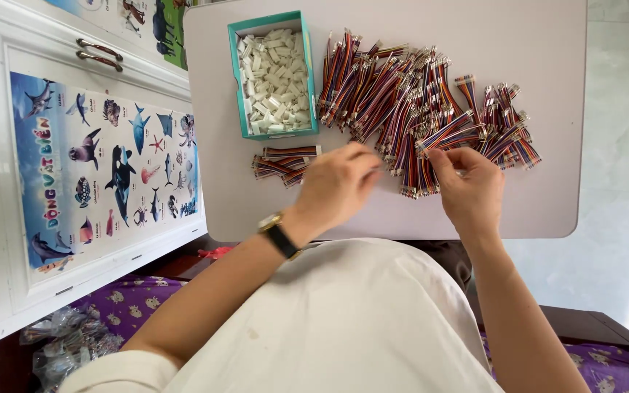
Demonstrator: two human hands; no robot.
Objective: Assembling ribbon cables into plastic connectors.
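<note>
The right hand (469, 182) is pinching one striped wire bunch (445, 135) at the edge of the big wire pile (416, 102), and the left hand (336, 185) is curling its fingers in beside it. It looks like a picking-up step; next the bunch needs lifting free, near the box (236, 73) of white plugs (277, 80) on the table (547, 196).

This looks like a home used for piecework. A small white folding table (547, 211) stands on a pale tiled floor (620, 145) at three o'clock. At nine o'clock a white cabinet door (9, 240) carries a children's sea-animal poster (103, 175), and purple patterned bedding (132, 298) lies at seven o'clock.
</note>
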